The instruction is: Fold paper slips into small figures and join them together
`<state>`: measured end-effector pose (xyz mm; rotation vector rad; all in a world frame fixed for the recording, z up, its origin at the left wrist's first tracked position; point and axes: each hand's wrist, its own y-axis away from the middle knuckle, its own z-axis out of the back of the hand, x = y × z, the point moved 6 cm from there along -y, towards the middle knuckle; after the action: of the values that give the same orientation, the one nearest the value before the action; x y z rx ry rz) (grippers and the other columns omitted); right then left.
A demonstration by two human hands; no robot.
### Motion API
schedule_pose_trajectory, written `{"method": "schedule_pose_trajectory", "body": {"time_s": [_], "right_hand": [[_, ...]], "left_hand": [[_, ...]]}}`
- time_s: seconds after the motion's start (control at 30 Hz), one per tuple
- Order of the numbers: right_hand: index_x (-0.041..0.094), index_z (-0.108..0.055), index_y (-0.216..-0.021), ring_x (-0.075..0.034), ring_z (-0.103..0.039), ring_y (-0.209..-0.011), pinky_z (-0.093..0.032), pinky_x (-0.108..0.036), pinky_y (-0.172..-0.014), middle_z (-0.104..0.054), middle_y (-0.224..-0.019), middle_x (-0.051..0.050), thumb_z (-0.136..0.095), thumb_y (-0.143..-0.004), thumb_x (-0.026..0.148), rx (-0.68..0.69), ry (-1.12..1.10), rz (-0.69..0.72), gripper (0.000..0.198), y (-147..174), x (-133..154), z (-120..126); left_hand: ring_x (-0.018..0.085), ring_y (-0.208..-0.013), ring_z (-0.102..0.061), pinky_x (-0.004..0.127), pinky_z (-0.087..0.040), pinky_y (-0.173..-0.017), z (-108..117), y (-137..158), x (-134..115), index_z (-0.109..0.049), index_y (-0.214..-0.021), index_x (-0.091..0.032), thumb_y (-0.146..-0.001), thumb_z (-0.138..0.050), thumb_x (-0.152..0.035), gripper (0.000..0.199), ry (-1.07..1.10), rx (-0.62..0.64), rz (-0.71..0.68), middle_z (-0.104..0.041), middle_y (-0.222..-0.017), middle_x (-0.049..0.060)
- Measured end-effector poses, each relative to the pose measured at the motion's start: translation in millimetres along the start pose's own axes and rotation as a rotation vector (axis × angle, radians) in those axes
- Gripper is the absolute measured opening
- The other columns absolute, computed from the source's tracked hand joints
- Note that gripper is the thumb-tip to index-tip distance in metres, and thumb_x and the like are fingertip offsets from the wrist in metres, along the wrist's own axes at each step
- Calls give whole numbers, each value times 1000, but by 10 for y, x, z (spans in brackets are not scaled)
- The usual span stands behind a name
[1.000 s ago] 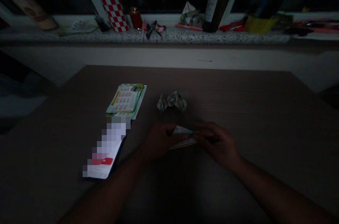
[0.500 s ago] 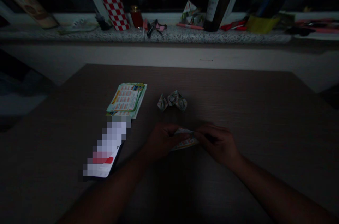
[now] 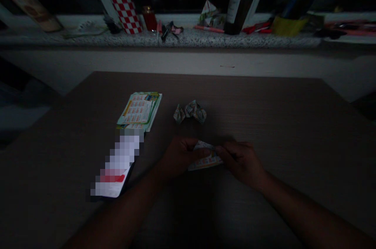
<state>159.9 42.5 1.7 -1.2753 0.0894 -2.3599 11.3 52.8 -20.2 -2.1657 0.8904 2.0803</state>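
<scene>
Together, both hands hold one small piece of paper (image 3: 202, 163) low over the middle of the table (image 3: 293, 123). Both arms reach in from the bottom corners and lean toward each other, so the hands nearly meet. The left hand (image 3: 177, 157) has its thumb lying flat across the paper, pointing to the right, and it pinches the paper's left side. The right hand (image 3: 241, 161) has its fingers curled, with the thumb and pointing finger pinching the paper's right end. I cannot tell if the paper touches the table. Just past the hands sit some folded paper shapes (image 3: 193, 111). Off to the left, a pile of cards (image 3: 137, 109) lies just above a lit phone (image 3: 113, 191), near the left arm.
</scene>
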Motion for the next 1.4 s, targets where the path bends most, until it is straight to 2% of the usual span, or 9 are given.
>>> {"method": "schedule_pose_trajectory", "body": {"time_s": [0.13,0.33,0.43,0.63,0.8,1.0,1.17,1.27,1.4], "right_hand": [[19,-32,-50,-7,-29,-42,-23,-23,-42,-28,-48,5,-36,-95,34,-35,-147,-70,48,4,-129,22],[17,-60,-77,-13,-54,-65,-42,-25,-60,-57,-71,-2,-49,-90,30,-53,-158,0,21,-29,-64,81],[17,-62,-74,-13,-57,-65,-44,-24,-60,-61,-71,-3,-58,-85,26,-79,-162,13,15,-45,-30,77],[17,-63,-70,-13,-57,-56,-46,-23,-52,-62,-61,-1,-58,-84,32,-285,-260,-220,21,-16,-227,155],[17,-67,-84,-15,-61,-64,-49,-25,-58,-68,-74,-3,-65,-78,32,-148,-280,-192,16,-45,-196,81],[15,-69,-75,-14,-57,-59,-45,-24,-53,-64,-67,-2,-65,-79,34,-68,-267,-203,20,-49,-175,32],[15,-71,-79,-15,-60,-60,-48,-24,-54,-67,-69,-3,-66,-77,36,-89,-330,-279,21,-42,-215,56],[15,-71,-79,-15,-60,-58,-49,-25,-53,-68,-68,-3,-67,-76,36,-124,-328,-276,22,-42,-220,74],[16,-71,-78,-15,-60,-58,-49,-25,-53,-68,-67,-3,-67,-77,36,-135,-316,-272,20,-33,-237,60]], "left_hand": [[12,-61,-62,20,-45,-53,46,-14,23,-73,-83,-14,-68,-75,-34,25,-39,-11,11,-73,-76,4],[13,-63,-63,20,-44,-54,75,-22,-15,-72,-85,-13,-71,-72,-36,28,-149,-20,-39,-73,-78,4],[13,-66,-63,19,-44,-56,57,-8,-92,-72,-84,-14,-71,-72,-35,25,-192,-38,-86,-72,-78,2],[14,-68,-62,21,-45,-59,144,-6,-156,-72,-87,-14,-74,-68,-35,24,-184,-149,-103,-72,-78,2],[13,-66,-61,21,-43,-59,114,-29,-92,-72,-80,-14,-77,-65,-37,24,-256,-96,-130,-71,-73,2],[15,-75,-63,22,-45,-66,56,5,-127,-71,-87,-15,-82,-59,-34,23,-367,-53,-205,-72,-81,3],[15,-81,-65,22,-48,-69,138,65,-216,-59,-113,-19,-82,-60,-31,33,-296,-228,-285,-72,-93,3],[15,-78,-66,22,-49,-68,166,116,-262,-63,-99,-18,-80,-62,-30,22,-359,-345,-332,-72,-85,1],[16,-82,-66,25,-49,-75,116,136,-297,-70,-91,-19,-81,-60,-29,17,-462,-338,-353,-73,-88,1]]}}
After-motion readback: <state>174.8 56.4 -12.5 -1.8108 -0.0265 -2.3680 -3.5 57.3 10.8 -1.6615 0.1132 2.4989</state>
